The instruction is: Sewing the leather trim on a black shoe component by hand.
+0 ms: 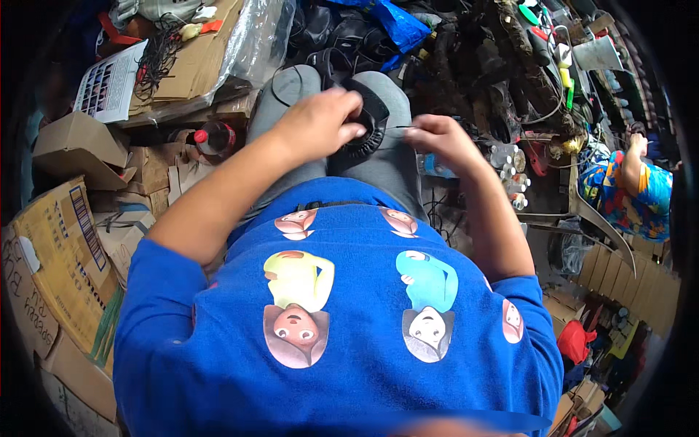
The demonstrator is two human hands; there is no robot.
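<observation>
A black shoe-like item [371, 131] with a rounded, ridged edge rests on my lap between my grey-trousered knees. My left hand [324, 122] is at its left side, fingers curled and thumb over the edge; what they grip is hidden and slightly blurred. A thin dark cord [277, 93] loops over my left knee near that hand. To the right, apart from the item, my right hand [440, 140] pinches a thin dark needle-like piece [403, 127] that points left toward the item.
Black shoes and bags [349, 36] lie beyond my knees. At left are cardboard boxes [76, 149] and a red-capped bottle [215, 138]; at right, several clear bottles [510, 171] and a curved metal blade [608, 233]. Another person in a colourful shirt [641, 189] is at far right.
</observation>
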